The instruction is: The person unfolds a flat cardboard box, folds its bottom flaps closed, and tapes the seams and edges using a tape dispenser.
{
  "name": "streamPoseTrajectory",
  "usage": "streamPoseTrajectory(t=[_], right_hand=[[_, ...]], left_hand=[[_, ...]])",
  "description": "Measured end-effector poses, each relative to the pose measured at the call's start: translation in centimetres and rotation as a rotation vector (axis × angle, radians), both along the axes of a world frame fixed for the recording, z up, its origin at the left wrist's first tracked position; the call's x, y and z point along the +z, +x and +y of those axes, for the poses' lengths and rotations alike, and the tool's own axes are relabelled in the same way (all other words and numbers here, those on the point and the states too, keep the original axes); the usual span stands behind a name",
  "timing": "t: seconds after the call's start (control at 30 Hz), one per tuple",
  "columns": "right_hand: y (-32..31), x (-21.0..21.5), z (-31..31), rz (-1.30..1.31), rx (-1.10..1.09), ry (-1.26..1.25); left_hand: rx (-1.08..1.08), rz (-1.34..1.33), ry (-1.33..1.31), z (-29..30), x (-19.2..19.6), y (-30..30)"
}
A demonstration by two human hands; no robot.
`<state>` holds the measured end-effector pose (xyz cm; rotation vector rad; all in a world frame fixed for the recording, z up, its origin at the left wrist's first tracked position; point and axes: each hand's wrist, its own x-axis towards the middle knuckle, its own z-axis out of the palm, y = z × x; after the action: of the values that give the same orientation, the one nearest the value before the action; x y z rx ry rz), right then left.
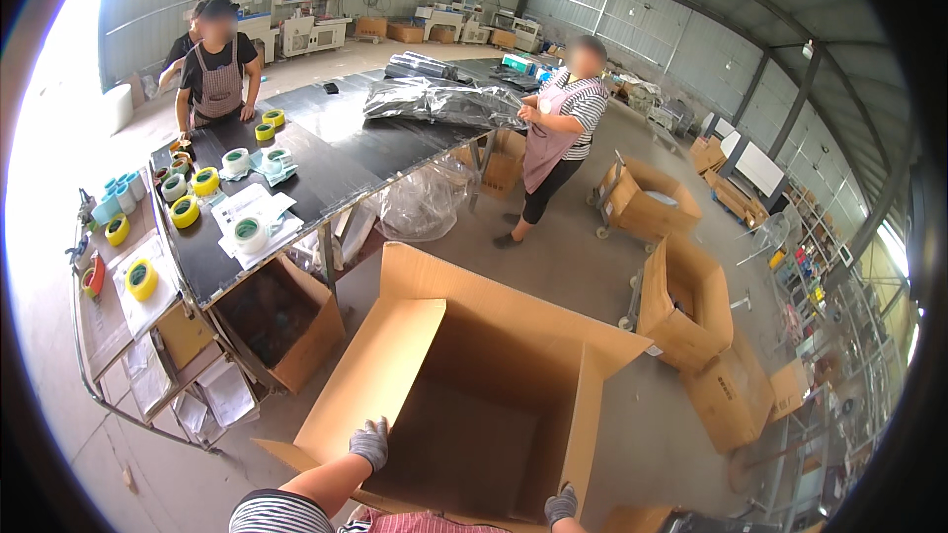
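Note:
Directly in front of me stands a large, open cardboard box (494, 306), its flaps folded outward and its inside dark. My left hand (370, 446), in a grey glove, rests on the left flap by the box's opening, fingers stretched out and slightly apart. On the box's right side, my right hand (561, 504), gloved the same way, has its fingers bent around the edge of the cardboard. The picture's lower edge cuts off my right forearm and the near side of the box.
A black worktable (326, 153) holds tape rolls (185, 211), papers (259, 222) and a plastic-wrapped bundle (444, 104). One person (568, 123) touches the bundle; another person (219, 74) stands behind the table's left end. More open boxes (684, 301) stand at right, some on wheels. A box (296, 336) sits under the table.

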<state>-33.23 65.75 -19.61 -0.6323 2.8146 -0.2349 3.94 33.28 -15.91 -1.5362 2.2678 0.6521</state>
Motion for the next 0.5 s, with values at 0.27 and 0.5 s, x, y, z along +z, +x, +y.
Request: streamPoseTrajectory(t=[0.27,0.5], right_hand=[[0.8,-3.1,-2.5,-0.121,0.048,-0.009],[-6.6,-19.9,5.0,-1.545,-0.734,-1.248]], left_hand=[[0.075,-0.053,-0.002,0.6,-0.7,3.1],[0.017,0.007,-0.013,0.0,-1.0,0.8]])
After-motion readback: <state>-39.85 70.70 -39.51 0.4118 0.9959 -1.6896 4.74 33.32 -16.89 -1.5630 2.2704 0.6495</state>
